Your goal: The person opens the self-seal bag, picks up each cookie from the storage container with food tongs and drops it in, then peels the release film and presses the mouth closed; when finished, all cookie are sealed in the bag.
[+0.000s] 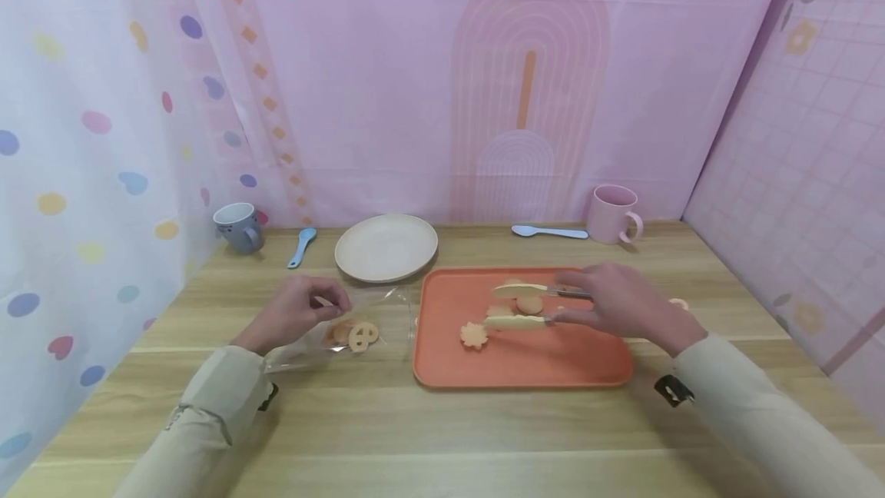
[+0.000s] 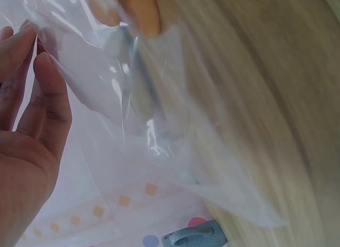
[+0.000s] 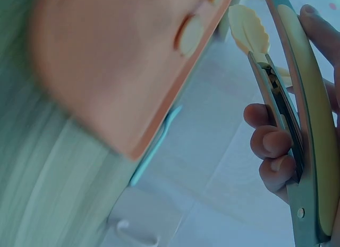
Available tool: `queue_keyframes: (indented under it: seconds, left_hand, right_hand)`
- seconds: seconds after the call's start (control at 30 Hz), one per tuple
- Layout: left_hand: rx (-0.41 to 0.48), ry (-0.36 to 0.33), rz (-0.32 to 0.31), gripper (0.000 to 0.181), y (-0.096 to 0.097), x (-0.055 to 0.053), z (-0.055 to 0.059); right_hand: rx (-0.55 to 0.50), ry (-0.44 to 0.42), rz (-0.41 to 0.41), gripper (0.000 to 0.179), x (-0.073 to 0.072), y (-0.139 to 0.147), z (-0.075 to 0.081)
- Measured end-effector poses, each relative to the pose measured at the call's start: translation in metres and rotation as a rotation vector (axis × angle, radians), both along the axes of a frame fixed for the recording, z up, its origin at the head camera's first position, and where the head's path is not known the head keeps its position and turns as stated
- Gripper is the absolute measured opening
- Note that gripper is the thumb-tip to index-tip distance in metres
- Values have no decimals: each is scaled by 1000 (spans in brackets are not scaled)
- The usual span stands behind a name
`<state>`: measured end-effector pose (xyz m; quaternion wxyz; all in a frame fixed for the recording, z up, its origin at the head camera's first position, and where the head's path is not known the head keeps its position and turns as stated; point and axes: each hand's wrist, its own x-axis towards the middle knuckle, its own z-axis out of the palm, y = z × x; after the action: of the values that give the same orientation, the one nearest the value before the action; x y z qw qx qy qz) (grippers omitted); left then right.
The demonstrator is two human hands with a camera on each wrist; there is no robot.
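Note:
On the left, my left hand (image 1: 304, 310) pinches the edge of a clear plastic bag (image 1: 390, 317). Several cookies (image 1: 362, 336) show through the film, one pretzel-shaped. In the left wrist view, thumb and fingertips meet at the edge of the bag (image 2: 154, 114). My right hand (image 1: 618, 302) grips food tongs (image 1: 517, 322) with cream tips, held apart above an orange tray (image 1: 525, 371). Beneath the tips lie several cookies, among them a round cookie (image 1: 529, 304); a flower-shaped cookie (image 1: 474, 335) lies to their left. Fingers curl round the tongs (image 3: 311, 125) in the right wrist view.
A cream plate (image 1: 387, 248) stands behind the bag. Blue spoons lie at the back, one spoon (image 1: 301, 248) beside a grey-blue mug (image 1: 238, 227), the other spoon (image 1: 549, 232) beside a pink mug (image 1: 611, 214). Behind the right wrist, a ring-shaped piece (image 1: 680, 303) shows partly.

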<state>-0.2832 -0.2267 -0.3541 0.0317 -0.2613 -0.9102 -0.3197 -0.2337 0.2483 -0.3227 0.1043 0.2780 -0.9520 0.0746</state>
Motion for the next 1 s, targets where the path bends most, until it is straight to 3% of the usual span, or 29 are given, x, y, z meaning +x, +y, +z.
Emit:
queue_keyframes:
  seconds: [0.3,0.57,0.77,1.0]
  left_hand:
    - [15,11,-17,16,0,0,2]
    - [7,-8,-17,16,1,1,2]
    - [20,13,-31,13,0,4,5]
    - [7,25,-11,13,0,4,4]
  right_hand:
    - [58,3,-7,53,3,14,-3]
    - [12,11,25,43,-2,9,-6]
    - [-26,54,42,42,-12,-12,3]
    - [-23,106,162,41,-21,-49,13]
